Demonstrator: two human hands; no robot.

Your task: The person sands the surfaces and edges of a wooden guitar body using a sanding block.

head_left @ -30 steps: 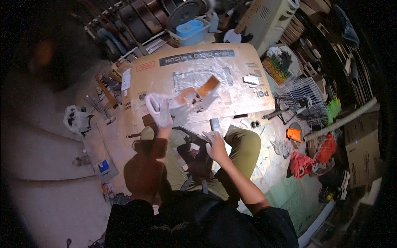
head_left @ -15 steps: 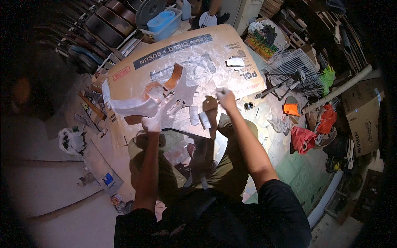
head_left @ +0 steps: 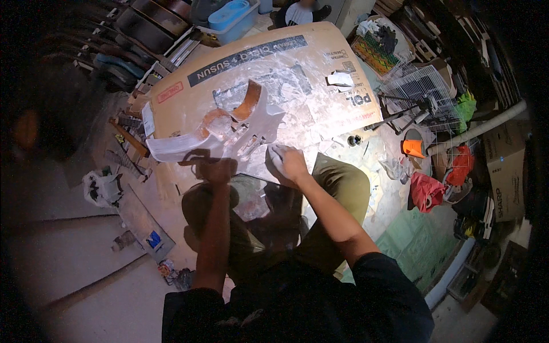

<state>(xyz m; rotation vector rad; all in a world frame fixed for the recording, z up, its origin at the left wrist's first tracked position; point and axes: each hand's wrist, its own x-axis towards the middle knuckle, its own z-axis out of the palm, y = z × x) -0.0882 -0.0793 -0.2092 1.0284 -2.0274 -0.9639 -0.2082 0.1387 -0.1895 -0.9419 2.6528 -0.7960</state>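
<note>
- The person sits on the floor with knees drawn up, both forearms reaching forward to a flattened cardboard sheet (head_left: 320, 63) spread on the ground ahead.
- A white moulded panel (head_left: 229, 134), curved and with an orange-brown inner face, lies on the near edge of the cardboard, stretching from a long flat wing at the left to a raised, notched part at the right.
- The left hand (head_left: 216, 170) sits under the lower edge of the panel near its middle; it is in shadow, and whether the fingers are curled around the edge or only pressed against it cannot be told.
- The right hand (head_left: 291, 163) is cupped palm-down over a pale pad or cloth (head_left: 277, 153), fingers bent over it, just beside the right end of the panel and touching or nearly touching it.
- White dust or smears cover the cardboard around the panel, and a small white scrap (head_left: 342, 80) lies on the sheet well to the right.
- A blue tub (head_left: 229, 14) stands beyond the far edge of the cardboard.
- A white wire rack (head_left: 423, 88) stands to the right of the sheet, with an orange cup (head_left: 413, 148) near it on the floor.
- A red bag (head_left: 426, 191) lies beside the person's right knee, a little apart.
</note>
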